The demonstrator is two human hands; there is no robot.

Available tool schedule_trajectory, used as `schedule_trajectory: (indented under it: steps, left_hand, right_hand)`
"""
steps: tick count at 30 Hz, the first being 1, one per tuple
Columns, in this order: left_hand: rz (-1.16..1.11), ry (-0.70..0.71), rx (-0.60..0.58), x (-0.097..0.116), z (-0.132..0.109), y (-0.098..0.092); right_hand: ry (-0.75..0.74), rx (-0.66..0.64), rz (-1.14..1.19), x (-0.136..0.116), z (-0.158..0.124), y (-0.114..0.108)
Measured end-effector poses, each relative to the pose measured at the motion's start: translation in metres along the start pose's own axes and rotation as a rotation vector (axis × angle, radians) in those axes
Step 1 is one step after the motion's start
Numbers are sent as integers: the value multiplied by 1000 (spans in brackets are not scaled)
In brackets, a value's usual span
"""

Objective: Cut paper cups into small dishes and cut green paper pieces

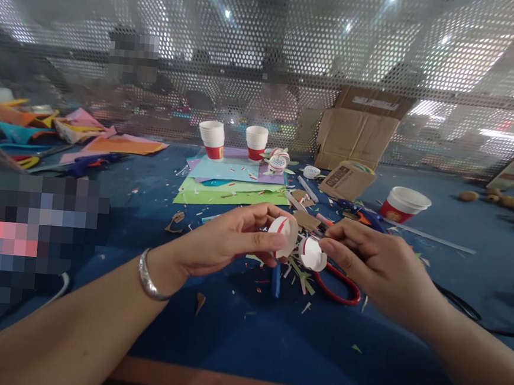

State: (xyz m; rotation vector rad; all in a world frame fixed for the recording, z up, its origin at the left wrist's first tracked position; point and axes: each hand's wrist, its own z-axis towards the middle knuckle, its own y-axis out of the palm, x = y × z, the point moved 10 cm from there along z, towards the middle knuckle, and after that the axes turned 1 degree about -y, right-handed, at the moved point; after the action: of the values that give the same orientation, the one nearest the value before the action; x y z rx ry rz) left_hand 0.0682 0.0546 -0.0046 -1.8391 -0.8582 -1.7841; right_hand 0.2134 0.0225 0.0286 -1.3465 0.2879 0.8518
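Between the thumb and fingers of my left hand (240, 235) is a round cut paper-cup piece (285, 236), white with a red stripe. My right hand (367, 257) pinches a second white cut paper-cup piece (312, 255) by its edge. The two pieces are close together but look apart. Below them on the blue table lie red-handled scissors (342, 291), partly hidden by my right hand, and a blue stick-like tool (275, 282). Green and white paper scraps (305, 282) are scattered around these.
Stacked paper cups (211, 139) stand on coloured paper sheets (234, 194). Another paper cup (404, 205) is at the right, near a glue stick (431, 237). A cardboard box (357, 135) leans against the perforated metal screen (250, 55). Folded coloured paper (127, 144) lies at the left.
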Motion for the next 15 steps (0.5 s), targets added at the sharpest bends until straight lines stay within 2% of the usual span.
schedule_trajectory:
  steps: [6,12,15]
  left_hand:
    - [-154,-133,-99,-12,-2,9]
    - [-183,-198,-118,-21,-3,22]
    - [-121,-218,-113,-26,-4,31]
  right_hand:
    - [6,57,-68,7,1,-5]
    - [82,1,307,9,4,7]
    - [111,-35,403,8,4,17]
